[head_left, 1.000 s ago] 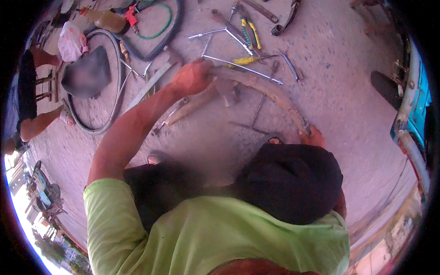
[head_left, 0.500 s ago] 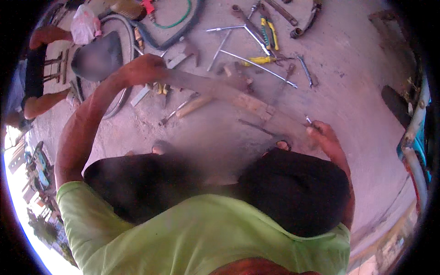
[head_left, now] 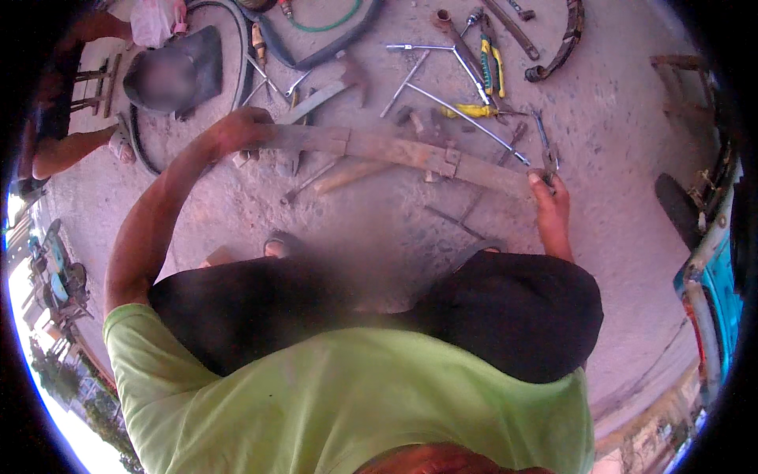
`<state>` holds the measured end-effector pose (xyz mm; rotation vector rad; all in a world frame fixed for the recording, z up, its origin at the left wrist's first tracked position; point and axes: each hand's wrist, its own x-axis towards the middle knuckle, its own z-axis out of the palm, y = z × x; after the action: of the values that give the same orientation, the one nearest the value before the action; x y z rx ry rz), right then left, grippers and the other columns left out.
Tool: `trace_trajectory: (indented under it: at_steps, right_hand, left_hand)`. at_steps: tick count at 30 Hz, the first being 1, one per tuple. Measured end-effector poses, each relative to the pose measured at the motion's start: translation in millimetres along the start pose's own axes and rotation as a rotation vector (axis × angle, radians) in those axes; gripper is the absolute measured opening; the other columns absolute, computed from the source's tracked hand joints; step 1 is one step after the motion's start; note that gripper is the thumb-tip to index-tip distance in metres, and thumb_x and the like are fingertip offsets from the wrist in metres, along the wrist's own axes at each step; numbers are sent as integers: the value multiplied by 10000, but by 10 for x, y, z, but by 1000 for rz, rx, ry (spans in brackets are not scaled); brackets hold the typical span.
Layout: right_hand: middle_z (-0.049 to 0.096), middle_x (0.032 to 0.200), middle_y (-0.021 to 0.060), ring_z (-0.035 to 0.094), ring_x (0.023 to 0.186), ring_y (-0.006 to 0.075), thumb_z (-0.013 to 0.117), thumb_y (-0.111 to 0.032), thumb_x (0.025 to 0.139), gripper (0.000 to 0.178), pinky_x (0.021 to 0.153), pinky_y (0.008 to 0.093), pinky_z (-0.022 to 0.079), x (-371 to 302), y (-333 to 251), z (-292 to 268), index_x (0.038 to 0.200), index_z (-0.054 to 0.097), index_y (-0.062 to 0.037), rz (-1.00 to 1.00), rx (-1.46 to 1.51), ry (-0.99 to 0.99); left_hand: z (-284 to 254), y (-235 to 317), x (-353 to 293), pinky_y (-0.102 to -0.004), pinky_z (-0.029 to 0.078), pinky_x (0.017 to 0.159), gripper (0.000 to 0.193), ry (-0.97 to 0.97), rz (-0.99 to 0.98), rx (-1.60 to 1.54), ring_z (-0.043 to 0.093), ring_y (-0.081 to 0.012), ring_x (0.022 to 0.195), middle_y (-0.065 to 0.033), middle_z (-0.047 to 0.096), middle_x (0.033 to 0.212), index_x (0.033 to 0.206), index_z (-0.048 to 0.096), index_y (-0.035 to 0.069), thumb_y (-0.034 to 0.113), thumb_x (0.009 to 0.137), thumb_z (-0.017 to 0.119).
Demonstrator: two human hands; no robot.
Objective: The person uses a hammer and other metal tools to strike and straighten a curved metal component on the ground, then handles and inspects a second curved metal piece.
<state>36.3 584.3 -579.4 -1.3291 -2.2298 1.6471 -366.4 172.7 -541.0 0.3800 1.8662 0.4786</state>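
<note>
A long, slightly bowed leaf spring (head_left: 387,148), rusty brown with clamp bands round it, spans the space before my knees. My left hand (head_left: 239,130) is closed round its left end. The right end lies in my right hand (head_left: 553,201), whose thumb is raised beside a small dark metal piece that I cannot make out. Beyond the spring, on the ground, are a T-handle wrench (head_left: 466,122), a yellow-handled screwdriver (head_left: 470,110) and a hammer (head_left: 335,91). A wooden handle (head_left: 347,175) shows just below the spring. The lower middle of the view is blurred.
Green-and-yellow pliers (head_left: 492,67), a three-armed wrench (head_left: 466,65) and a curved rusty bar (head_left: 570,39) lie farther off. A hose (head_left: 316,59) curls at the back. Another person's leg (head_left: 75,152) and a dark bag-like thing (head_left: 205,67) are at left; blue machinery (head_left: 714,296) stands right.
The leaf spring has become more level as its right end rose away from me. My right hand moved up with it; my left hand shifted slightly left and nearer. The view has shifted too.
</note>
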Motion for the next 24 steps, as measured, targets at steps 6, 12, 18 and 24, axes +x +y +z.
trace_trajectory:
  at_steps: [6, 12, 18, 24]
  right_hand:
    - [667, 1055, 45, 561, 1006, 152, 695, -339, 889, 396, 928, 295, 408, 9, -2, 18, 1117, 700, -15, 34, 23, -2]
    - [666, 1051, 47, 563, 1005, 150, 703, -334, 888, 392, 917, 296, 415, 14, 104, -21, 1108, 695, -10, 18, 86, -6]
    - [671, 1047, 80, 583, 994, 183, 708, -357, 893, 428, 912, 337, 451, 65, 57, 17, 1111, 686, 10, 4, 28, -42]
    - [665, 1065, 92, 583, 995, 192, 704, -352, 898, 432, 914, 334, 450, -2, 117, -60, 1116, 685, 21, 53, 115, -8]
  left_hand:
    - [-71, -91, 75, -360, 555, 726, 358, 13, 216, 313, 668, -212, 792, -103, 673, 915, 1066, 635, -27, 288, 900, 670]
    - [60, 224, -12, -392, 544, 832, 386, 232, 389, 635, 669, -296, 953, -171, 663, 1050, 1149, 634, 31, 246, 844, 736]
    - [566, 502, 128, -479, 499, 901, 447, 243, 619, 723, 614, -384, 1072, -175, 625, 1111, 1176, 624, 84, 304, 805, 742]
    - [1096, 682, 525, -486, 491, 960, 579, 92, 565, 813, 585, -363, 1162, -169, 585, 1225, 1268, 561, 82, 426, 829, 717]
